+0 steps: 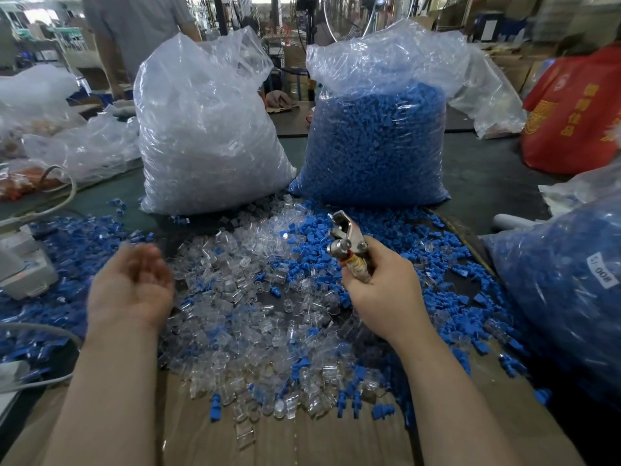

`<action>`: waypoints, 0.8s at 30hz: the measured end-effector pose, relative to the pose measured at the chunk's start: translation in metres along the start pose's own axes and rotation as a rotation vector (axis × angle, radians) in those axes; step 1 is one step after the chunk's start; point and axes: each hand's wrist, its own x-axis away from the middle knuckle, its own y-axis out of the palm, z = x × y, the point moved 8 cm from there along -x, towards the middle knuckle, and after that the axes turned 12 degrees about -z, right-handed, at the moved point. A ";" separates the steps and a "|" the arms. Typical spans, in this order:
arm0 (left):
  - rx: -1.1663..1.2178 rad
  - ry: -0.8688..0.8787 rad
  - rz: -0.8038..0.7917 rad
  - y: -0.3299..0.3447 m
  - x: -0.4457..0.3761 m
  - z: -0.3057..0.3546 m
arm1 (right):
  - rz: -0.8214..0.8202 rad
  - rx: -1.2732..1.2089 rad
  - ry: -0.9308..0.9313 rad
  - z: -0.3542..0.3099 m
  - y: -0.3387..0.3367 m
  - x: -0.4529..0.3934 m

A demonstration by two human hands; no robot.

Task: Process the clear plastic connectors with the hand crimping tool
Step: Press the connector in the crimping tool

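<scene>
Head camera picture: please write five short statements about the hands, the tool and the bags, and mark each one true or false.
1. The right hand grips the metal hand crimping tool by its handles. True.
2. The left hand holds a clear connector. False: it is palm up, blurred, and no connector shows in it.
3. The tall clear plastic bag of blue plastic parts stands to the right of the tall clear plastic bag of clear parts. True.
4. The loose pile of clear plastic connectors contains no blue pieces. False: blue pieces are mixed in.
5. The tool's head points down into the pile. False: it points up and away.
</scene>
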 end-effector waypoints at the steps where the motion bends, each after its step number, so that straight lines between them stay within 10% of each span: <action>1: -0.237 0.017 -0.038 0.012 0.005 0.003 | -0.001 -0.001 -0.001 0.000 0.000 0.000; 5: -1.279 0.061 -0.447 0.087 0.027 -0.030 | -0.008 0.002 -0.004 -0.001 0.001 0.000; 11: -1.970 0.127 -0.620 0.102 0.028 -0.084 | -0.002 -0.003 -0.005 -0.001 0.001 0.001; 19: -2.054 0.168 -0.537 0.094 0.026 -0.086 | -0.009 0.034 -0.012 -0.003 0.002 0.000; 24: -1.387 0.062 -0.527 0.101 0.029 -0.075 | 0.005 -0.010 -0.009 -0.005 0.003 -0.003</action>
